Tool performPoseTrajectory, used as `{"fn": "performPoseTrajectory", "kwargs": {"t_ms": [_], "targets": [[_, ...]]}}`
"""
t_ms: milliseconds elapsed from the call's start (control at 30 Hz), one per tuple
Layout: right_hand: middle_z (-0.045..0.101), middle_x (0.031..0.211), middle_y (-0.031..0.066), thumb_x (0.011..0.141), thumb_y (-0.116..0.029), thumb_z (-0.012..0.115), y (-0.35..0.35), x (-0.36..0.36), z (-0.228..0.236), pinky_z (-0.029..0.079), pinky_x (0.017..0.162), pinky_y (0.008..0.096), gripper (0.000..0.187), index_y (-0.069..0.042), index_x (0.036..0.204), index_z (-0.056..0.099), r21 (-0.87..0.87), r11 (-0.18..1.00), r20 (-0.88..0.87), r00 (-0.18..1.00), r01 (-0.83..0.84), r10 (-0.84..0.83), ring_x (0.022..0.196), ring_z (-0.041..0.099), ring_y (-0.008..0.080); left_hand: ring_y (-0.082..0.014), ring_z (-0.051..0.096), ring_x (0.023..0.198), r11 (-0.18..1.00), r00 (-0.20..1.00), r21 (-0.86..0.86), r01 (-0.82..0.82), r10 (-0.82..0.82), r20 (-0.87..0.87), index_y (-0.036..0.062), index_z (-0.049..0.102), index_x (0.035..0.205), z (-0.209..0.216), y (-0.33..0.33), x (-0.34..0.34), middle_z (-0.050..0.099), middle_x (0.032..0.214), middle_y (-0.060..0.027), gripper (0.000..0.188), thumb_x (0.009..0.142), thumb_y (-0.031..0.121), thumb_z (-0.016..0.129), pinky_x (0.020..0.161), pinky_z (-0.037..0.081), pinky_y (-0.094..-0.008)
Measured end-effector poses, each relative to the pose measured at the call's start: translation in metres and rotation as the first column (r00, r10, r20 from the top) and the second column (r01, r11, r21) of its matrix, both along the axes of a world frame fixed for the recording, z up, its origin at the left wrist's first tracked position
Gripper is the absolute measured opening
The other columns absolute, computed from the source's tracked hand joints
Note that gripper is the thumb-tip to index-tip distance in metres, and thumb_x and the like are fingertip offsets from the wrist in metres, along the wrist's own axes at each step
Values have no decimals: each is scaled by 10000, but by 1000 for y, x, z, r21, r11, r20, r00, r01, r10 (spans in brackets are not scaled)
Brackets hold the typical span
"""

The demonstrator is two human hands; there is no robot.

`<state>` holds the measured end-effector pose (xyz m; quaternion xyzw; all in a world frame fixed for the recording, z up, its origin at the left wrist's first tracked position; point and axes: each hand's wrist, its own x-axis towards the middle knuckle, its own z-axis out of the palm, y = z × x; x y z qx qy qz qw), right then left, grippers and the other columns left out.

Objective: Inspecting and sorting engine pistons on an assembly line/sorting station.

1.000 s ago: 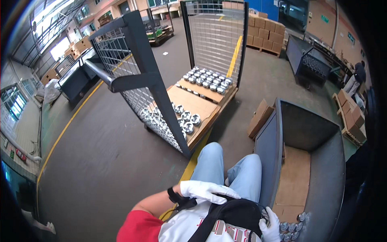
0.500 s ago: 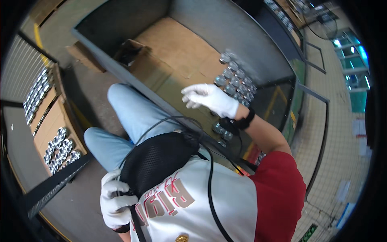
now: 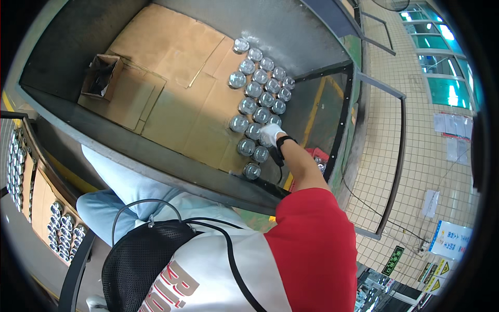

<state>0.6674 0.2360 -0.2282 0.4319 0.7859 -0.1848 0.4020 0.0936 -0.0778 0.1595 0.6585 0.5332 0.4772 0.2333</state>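
Observation:
Several shiny, round, silvery pieces [image 3: 253,90] stand in staggered rows on cardboard at the right end of a large grey metal bin. My right hand [image 3: 270,134], in a white glove with a black wrist strap, reaches in over the bin's near side. It is down among the pieces at the right edge of the group. Its fingertips are hidden, so I cannot see whether it grips one. Only a bit of my white-gloved left hand [image 3: 96,302] shows at the lower edge, beside a black mesh pouch [image 3: 148,265] on my front; its fingers cannot be made out.
The bin's near rim [image 3: 156,179] runs between my legs and the pieces. A small open cardboard box [image 3: 102,78] sits inside at the left. Beside me at the left, more silvery pieces [image 3: 65,231] rest on cardboard. A metal rail [image 3: 399,161] stands at the right.
My right hand has gone from above the bin's near side down to the pieces. My body leans further over the bin, and my left hand has mostly left the view.

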Motion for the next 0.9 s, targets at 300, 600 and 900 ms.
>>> {"fn": "performPoseTrajectory", "kwargs": {"t_ms": [300, 600, 900], "targets": [[695, 1208, 182, 759, -152, 760, -88, 13, -93, 515, 944, 402, 565, -19, 1293, 631, -8, 334, -124, 331, 942, -935, 1114, 668, 337, -264, 550, 801, 866, 962, -453, 213, -266, -56, 69, 603, 936, 25, -5, 17, 581, 903, -95, 186, 808, 162, 699, 758, 450, -412], [685, 1243, 143, 857, -691, 544, -73, 13, -104, 514, 965, 440, 690, -104, 1179, 710, 106, 839, -143, 843, 533, -518, 1144, 647, 355, -304, 599, 884, 880, 913, -247, 405, -402, 63, 120, 699, 818, 18, 2, 28, 674, 922, -66, 120, 730, 182, 752, 804, 470, -485], [695, 1237, 43, 955, -234, 501, -17, 37, -174, 545, 850, 430, 284, -183, 1129, 720, 31, 832, 134, 827, -554, 545, 1121, 665, 285, -298, 580, 893, 944, 980, -268, 192, -198, 5, 125, 742, 876, 15, -44, 37, 622, 927, -42, 166, 724, 136, 807, 917, 476, -465]]}}
